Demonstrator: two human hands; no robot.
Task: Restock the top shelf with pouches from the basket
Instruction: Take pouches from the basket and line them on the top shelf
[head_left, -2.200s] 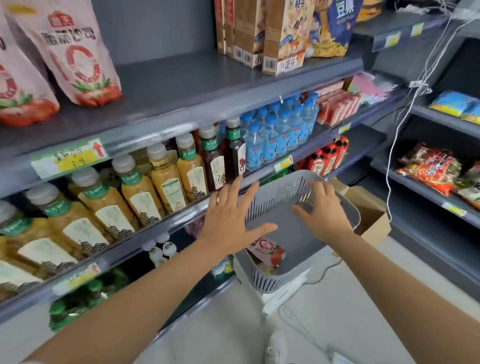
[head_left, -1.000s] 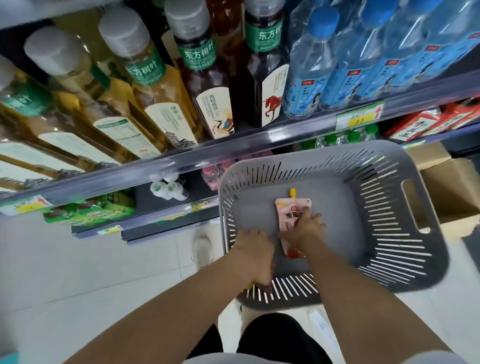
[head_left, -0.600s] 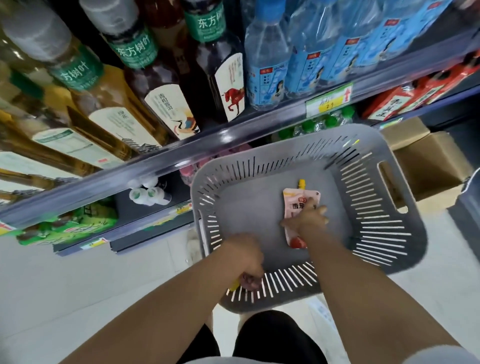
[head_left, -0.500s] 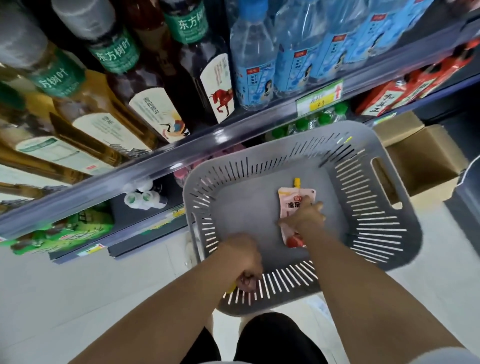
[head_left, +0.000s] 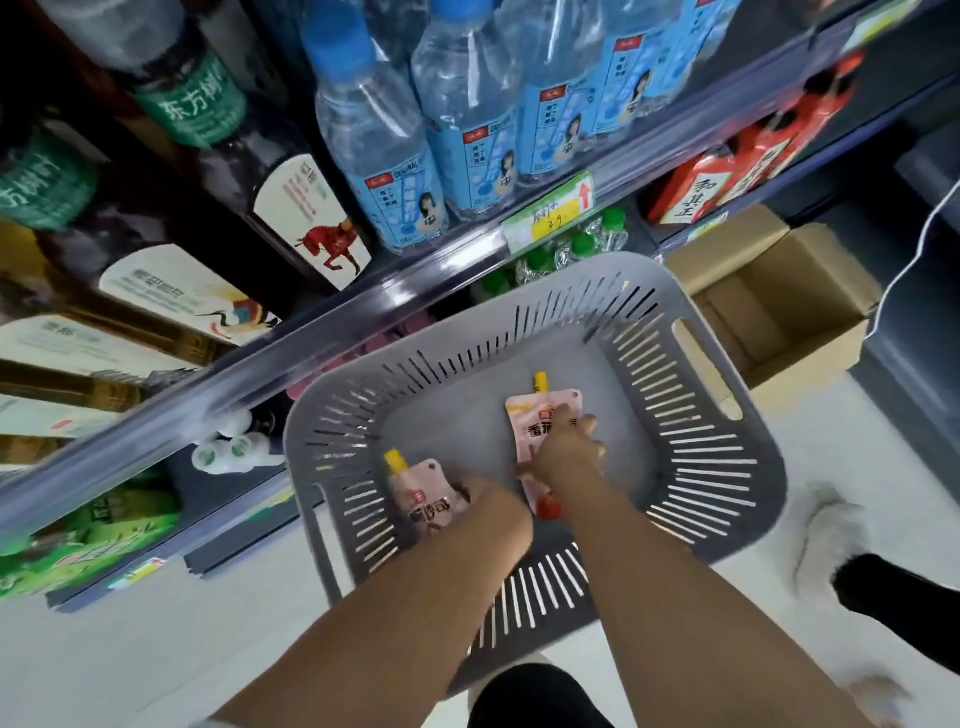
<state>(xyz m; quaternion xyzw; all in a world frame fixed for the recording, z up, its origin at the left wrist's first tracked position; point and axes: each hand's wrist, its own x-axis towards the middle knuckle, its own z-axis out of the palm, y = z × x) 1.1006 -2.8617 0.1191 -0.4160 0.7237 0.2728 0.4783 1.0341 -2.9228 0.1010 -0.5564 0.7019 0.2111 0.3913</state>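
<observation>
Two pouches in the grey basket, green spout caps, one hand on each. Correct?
Not quite: the head view shows yellow spout caps. The rest holds: two pouches in the grey basket, left hand on the near pouch, right hand on the far pouch.

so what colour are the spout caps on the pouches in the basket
Yellow, on both the left pouch and the right pouch; the head view shows it.

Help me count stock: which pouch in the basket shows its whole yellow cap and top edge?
The right pouch, under the right hand, lying mid-basket. The left pouch sits by the near-left wall under the left hand.
</observation>
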